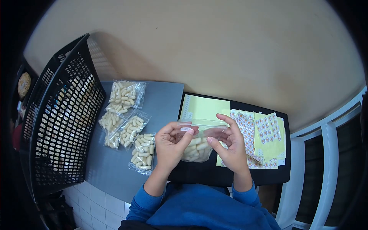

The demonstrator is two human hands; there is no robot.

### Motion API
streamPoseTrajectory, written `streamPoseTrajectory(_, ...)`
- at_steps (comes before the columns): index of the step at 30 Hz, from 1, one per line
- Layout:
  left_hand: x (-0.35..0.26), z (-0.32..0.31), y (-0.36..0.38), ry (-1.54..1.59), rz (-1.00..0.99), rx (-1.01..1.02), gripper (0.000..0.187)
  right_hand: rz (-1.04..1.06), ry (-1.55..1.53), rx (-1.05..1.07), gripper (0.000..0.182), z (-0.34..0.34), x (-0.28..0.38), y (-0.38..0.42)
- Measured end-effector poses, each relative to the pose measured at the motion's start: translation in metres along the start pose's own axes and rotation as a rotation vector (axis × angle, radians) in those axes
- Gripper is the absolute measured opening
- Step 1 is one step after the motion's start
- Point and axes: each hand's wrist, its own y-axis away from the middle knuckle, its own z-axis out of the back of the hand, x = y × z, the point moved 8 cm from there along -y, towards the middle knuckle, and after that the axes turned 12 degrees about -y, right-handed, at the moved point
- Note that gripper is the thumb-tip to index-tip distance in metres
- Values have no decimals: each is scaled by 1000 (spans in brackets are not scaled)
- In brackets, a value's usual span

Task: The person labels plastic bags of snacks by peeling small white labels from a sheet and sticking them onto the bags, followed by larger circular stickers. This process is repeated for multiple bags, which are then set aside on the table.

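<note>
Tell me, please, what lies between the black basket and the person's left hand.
In the head view, filled clear bags lie there on the grey table.

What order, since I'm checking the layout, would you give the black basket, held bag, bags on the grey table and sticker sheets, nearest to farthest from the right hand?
From the right hand, head view:
1. Held bag: touching it.
2. Sticker sheets: right side.
3. Bags on the grey table: left side.
4. Black basket: far left.
</note>
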Motion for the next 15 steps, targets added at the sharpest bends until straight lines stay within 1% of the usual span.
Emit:
streamPoseTrajectory(1,-1,0,0,-1,1,2,16,0,-1,-2,52,1,0,1)
streamPoseTrajectory(3,5,-6,-1,84,99,67,19,-18,-48,-38,51,4,0,4)
streamPoseTrajectory(4,5,-7,-1,85,100,70,19,-19,-48,-42,51,6,0,6)
streamPoseTrajectory(6,8,-14,0,252,126,132,25,-7,-91,-58,50,13,-3,8)
streamPoseTrajectory(7,9,-16,1,190,102,184,30,-10,-89,-66,50,16,-5,10)
streamPoseTrajectory(8,14,-16,2,193,107,192,30,-11,-117,-68,50,18,-7,11)
streamPoseTrajectory(10,19,-23,5,381,126,252,32,-15,-140,-82,50,24,-13,16)
streamPoseTrajectory(11,22,-28,9,472,196,262,35,-40,-154,-99,50,27,-18,18)
streamPoseTrajectory(12,25,-31,14,477,202,276,35,-64,-166,-118,49,31,-23,21)
streamPoseTrajectory(14,40,-41,25,160,204,410,37,-78,-168,-139,48,37,-30,28)
streamPoseTrajectory(15,49,-43,33,92,252,434,33,-89,-151,-142,48,38,-35,32)
